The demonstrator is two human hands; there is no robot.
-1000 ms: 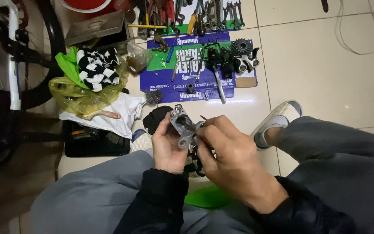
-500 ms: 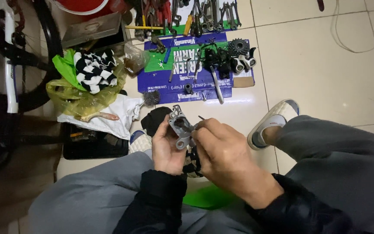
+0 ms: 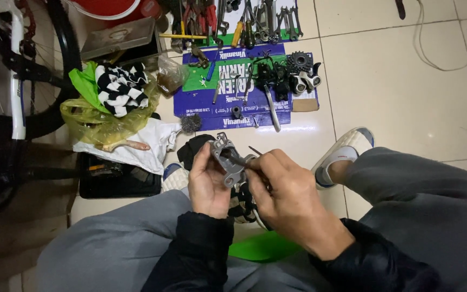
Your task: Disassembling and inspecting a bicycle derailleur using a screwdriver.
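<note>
My left hand (image 3: 207,184) grips a small grey metal bicycle part (image 3: 227,158), a bracket-like piece held upright in front of my lap. My right hand (image 3: 285,192) pinches a thin dark tool (image 3: 244,159) whose tip rests against the part's middle. Both hands sit close together between my grey-trousered knees. Under the hands lies a black-and-white checked cloth (image 3: 242,203), mostly hidden.
A flattened blue and green carton (image 3: 233,89) on the tiled floor carries dark bike components (image 3: 290,75) and a lever. Hand tools (image 3: 233,19) lie beyond it. At left are a bicycle wheel (image 3: 6,81), yellow and green bags (image 3: 95,116), a white rag, a black tray (image 3: 117,181). My shoe (image 3: 344,151) rests right.
The hands stay together on the part; the right hand has shifted the thin tool slightly against it. The view moved a little; nothing on the floor has changed place.
</note>
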